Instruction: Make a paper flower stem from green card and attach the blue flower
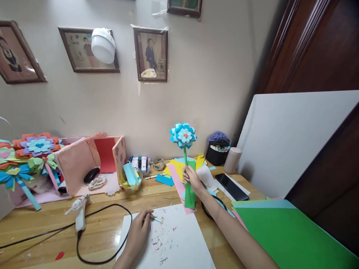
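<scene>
My right hand (192, 178) is closed around the green stem of a paper flower (183, 135), held upright above the table. The flower has layered blue and light-blue petals and a small orange heart at its centre. My left hand (140, 226) rests on a white sheet (179, 239) marked with red and blue smears. Its fingers are pinched together at the end of a thin light-blue strip (157, 220), whose exact kind is too small to make out. Behind my right hand lie a green paper strip (190, 200) and a pink paper strip (175, 179).
A white glue gun (80, 215) with a looping black cable stands at left. Finished paper flowers (39, 145) and a pink fabric box (77, 164) are behind it. A paper-scrap bowl (133, 186), a phone (231, 186) and green sheets (286, 231) lie around the table.
</scene>
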{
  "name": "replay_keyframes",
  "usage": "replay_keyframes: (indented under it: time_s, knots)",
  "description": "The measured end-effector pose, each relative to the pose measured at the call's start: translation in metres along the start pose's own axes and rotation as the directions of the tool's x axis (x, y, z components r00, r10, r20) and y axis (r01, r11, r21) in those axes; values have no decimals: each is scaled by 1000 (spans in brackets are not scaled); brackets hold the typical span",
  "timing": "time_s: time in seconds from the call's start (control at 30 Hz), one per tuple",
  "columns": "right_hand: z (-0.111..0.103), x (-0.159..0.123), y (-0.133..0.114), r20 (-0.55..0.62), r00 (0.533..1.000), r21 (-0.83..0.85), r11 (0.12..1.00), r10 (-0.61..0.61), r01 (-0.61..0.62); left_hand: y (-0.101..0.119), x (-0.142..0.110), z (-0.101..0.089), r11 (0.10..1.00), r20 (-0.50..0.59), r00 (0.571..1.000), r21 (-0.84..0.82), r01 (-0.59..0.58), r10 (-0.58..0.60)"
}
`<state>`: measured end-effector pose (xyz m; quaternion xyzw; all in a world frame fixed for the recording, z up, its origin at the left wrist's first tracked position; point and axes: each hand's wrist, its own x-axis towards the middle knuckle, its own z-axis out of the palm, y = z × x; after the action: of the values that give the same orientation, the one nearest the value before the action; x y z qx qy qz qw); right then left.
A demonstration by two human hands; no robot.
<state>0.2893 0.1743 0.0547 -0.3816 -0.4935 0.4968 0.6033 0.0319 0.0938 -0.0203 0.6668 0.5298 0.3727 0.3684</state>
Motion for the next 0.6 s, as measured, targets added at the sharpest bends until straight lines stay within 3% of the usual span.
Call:
replay_keyframes:
  time_s: [0.13, 0.3, 0.4, 0.6]
  knots:
    - [31, 72, -7, 83, 994, -45, 996, -75, 79, -3, 3, -8, 999, -30, 1000, 39, 0, 1]
    - [66, 156, 10, 17, 993, -122, 985, -119, 120, 1, 1, -12, 998, -70, 998, 69, 2, 3]
    - [74, 181, 38, -27, 995, -210, 973, -99, 91, 4, -1, -12, 995, -63, 998, 100, 2, 4]
    - [75, 193, 83, 6, 999, -393, 919, 41, -36, 4, -2, -13, 995, -60, 998, 102, 13, -7]
